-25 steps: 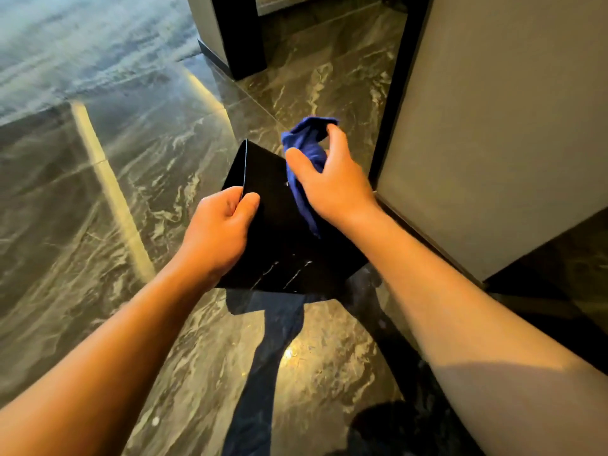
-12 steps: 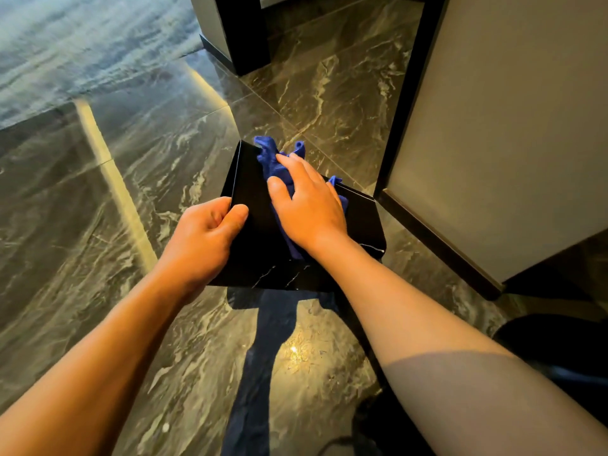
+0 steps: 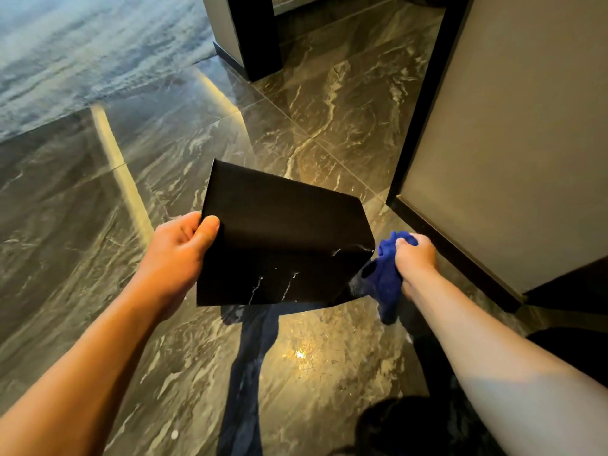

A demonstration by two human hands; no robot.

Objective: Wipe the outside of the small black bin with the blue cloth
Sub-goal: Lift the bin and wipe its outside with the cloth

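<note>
The small black bin (image 3: pixel 283 238) is held tilted above the floor, glossy, with pale streaks reflected low on its near face. My left hand (image 3: pixel 179 250) grips its left edge, thumb on the near face. My right hand (image 3: pixel 415 263) is closed on the crumpled blue cloth (image 3: pixel 383 281), which presses against the bin's lower right side, beside its corner. Part of the cloth hangs down below my hand.
Glossy dark marble floor (image 3: pixel 148 166) lies all around. A beige wall panel (image 3: pixel 513 133) with a black skirting stands close on the right. A dark pillar base (image 3: pixel 253 34) stands at the back. My dark trouser leg (image 3: pixel 246 373) is below the bin.
My right hand has swept the cloth from the bin's top face down to its right side. The bin has turned, showing its bare top and near faces. The left hand keeps its grip.
</note>
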